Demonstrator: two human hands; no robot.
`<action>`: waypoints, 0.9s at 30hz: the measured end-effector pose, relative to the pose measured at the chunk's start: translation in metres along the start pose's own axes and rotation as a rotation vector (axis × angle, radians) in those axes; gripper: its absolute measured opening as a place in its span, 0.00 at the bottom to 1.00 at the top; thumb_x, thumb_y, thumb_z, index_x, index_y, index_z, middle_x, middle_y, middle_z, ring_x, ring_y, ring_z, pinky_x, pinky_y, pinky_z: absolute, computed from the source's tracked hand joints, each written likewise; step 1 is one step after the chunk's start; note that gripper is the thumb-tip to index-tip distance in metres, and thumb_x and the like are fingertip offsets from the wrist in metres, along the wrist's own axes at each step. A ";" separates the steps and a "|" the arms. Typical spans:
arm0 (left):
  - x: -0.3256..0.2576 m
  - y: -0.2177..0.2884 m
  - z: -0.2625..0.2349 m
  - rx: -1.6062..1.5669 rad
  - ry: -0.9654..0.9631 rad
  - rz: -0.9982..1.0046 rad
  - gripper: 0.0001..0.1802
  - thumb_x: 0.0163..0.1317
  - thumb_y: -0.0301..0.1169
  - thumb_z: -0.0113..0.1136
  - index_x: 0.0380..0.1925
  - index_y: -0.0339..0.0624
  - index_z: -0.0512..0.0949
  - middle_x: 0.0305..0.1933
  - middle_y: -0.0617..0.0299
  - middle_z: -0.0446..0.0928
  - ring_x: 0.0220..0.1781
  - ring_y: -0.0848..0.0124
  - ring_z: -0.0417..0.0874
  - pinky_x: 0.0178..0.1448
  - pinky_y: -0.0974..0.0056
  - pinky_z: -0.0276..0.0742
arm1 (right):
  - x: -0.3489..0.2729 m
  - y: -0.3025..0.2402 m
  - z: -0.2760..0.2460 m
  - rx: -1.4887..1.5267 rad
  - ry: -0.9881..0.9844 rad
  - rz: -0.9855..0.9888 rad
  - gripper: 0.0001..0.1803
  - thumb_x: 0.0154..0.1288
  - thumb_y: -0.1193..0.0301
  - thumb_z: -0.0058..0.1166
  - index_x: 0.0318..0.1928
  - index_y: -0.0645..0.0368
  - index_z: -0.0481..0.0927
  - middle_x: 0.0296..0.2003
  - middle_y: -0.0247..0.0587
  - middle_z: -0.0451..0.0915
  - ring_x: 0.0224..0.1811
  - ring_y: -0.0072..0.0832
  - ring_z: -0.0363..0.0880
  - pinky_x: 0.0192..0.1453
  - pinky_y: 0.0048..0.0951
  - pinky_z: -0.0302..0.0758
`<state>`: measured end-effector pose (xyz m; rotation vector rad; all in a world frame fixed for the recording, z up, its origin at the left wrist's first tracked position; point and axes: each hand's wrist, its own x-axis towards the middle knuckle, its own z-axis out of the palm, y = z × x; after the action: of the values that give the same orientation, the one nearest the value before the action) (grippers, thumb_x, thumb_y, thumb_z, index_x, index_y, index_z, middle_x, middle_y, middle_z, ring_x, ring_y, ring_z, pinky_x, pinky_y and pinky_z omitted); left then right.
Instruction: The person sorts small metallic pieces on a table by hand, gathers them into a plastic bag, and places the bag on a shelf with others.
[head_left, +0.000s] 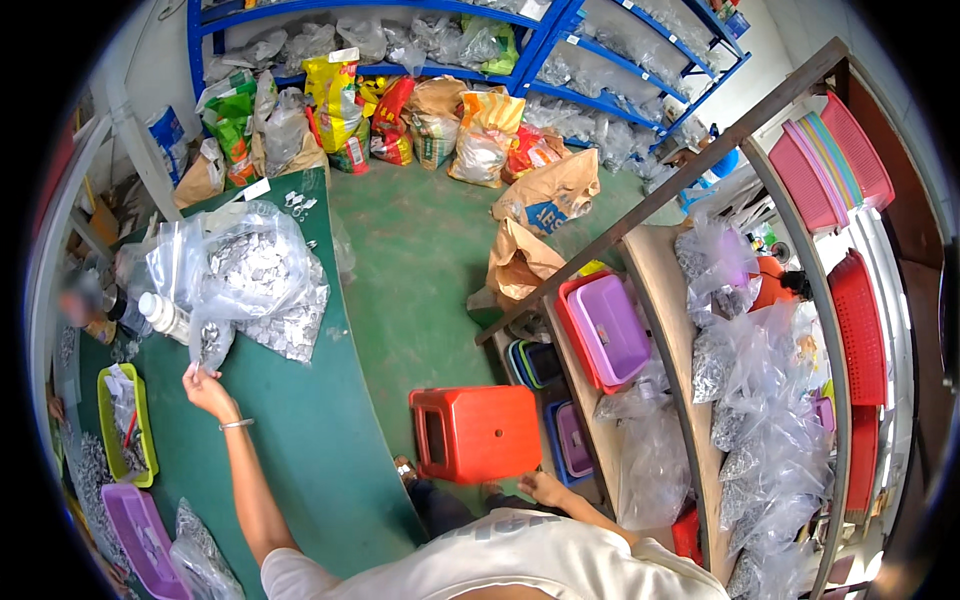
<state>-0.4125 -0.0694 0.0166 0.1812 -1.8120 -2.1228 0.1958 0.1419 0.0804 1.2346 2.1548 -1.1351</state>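
Note:
My left hand [207,391] reaches over the green table [290,455] and pinches the end of a small clear plastic bag [211,343] with grey bits inside. Against that bag lies a large clear bag of small silvery metal pieces [262,270], some showing at its lower right. A white bottle [163,315] leans just left of the small bag. Low by my body, my right hand [541,488] hangs with loosely bent fingers and nothing visible in it. Nearest to it is a red plastic stool [476,434] on the floor.
A yellow-green basket [127,425] and a purple tray [143,540] line the table's left side. On my right, wooden shelving [675,340] holds trays and bagged parts. Several filled sacks [487,135] stand before the blue racks [540,60]; open paper bags [522,262] stand on the floor.

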 end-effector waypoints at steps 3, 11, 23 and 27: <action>-0.027 0.039 -0.016 -0.011 0.005 0.093 0.05 0.62 0.25 0.50 0.36 0.37 0.74 0.21 0.65 0.70 0.20 0.79 0.68 0.24 0.74 0.67 | 0.005 -0.004 0.000 0.019 -0.010 0.014 0.16 0.62 0.65 0.54 0.44 0.63 0.75 0.36 0.49 0.81 0.40 0.38 0.80 0.45 0.34 0.75; -0.112 0.110 -0.063 -0.168 -0.067 -0.165 0.03 0.61 0.25 0.48 0.33 0.39 0.71 0.19 0.67 0.67 0.16 0.78 0.67 0.19 0.72 0.66 | 0.031 -0.028 0.011 -0.036 -0.099 -0.197 0.13 0.60 0.68 0.55 0.42 0.64 0.77 0.34 0.48 0.81 0.38 0.34 0.80 0.42 0.31 0.75; -0.145 0.148 -0.101 0.971 -0.387 0.078 0.25 0.53 0.26 0.54 0.52 0.37 0.61 0.23 0.52 0.74 0.25 0.53 0.77 0.32 0.54 0.73 | 0.132 -0.309 0.097 0.532 -0.415 -0.319 0.42 0.60 0.55 0.57 0.62 0.72 0.53 0.41 0.46 0.75 0.33 0.25 0.78 0.33 0.23 0.75; -0.109 0.116 -0.083 0.937 -0.288 0.417 0.21 0.53 0.31 0.57 0.47 0.37 0.67 0.24 0.49 0.75 0.27 0.50 0.76 0.36 0.51 0.72 | 0.180 -0.368 0.133 0.551 -0.415 -0.317 0.28 0.62 0.56 0.53 0.52 0.67 0.68 0.29 0.41 0.78 0.25 0.24 0.76 0.26 0.24 0.74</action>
<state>-0.2643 -0.1243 0.1020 -0.2767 -2.5988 -0.9432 -0.2173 0.0259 0.0454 0.7524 1.8109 -2.0148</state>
